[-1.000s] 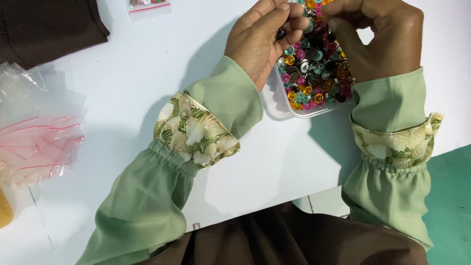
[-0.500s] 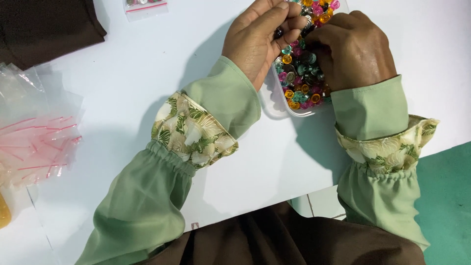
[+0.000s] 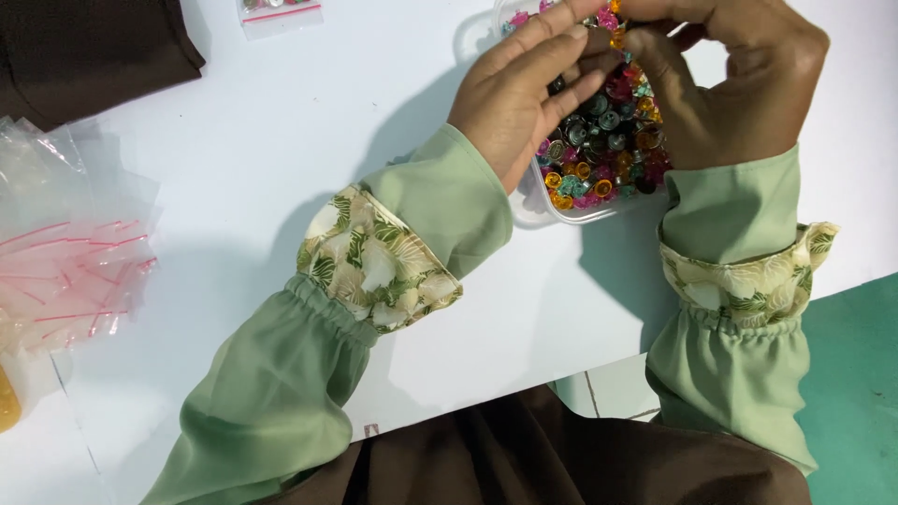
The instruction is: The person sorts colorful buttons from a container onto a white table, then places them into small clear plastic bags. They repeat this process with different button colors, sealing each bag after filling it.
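The left hand (image 3: 524, 93) lies over the near left part of a clear plastic tub (image 3: 552, 208), fingers stretched out almost straight and close together, tips reaching toward the top edge of the view; whether they pinch anything there I cannot tell. The right hand (image 3: 739, 84) comes in from the other side, curled, its fingertips meeting the left hand's fingertips above the tub; it seems to nip something small between them, but the grip is partly hidden and cut by the frame edge. Between and under both hands sits the tub, heaped with small beads (image 3: 603, 140) in pink, amber, teal and dark grey. The hands cover much of the heap, and the tub's far rim runs out of view.

Both wrists wear pale green sleeves with leaf-patterned cuffs (image 3: 374, 262). The tub rests on a white table (image 3: 281, 122). Well to the left lies a loose pile of small clear bags with red seal strips (image 3: 70, 252), and below it, at the frame edge, a bit of something yellow (image 3: 7, 400). At the top, left of the tub, one small sealed bag (image 3: 276, 11) holds a few pieces. A dark brown cloth (image 3: 84, 51) fills the upper left corner. Brown fabric lies across the person's lap (image 3: 561, 458), and green floor (image 3: 856, 374) shows at the right
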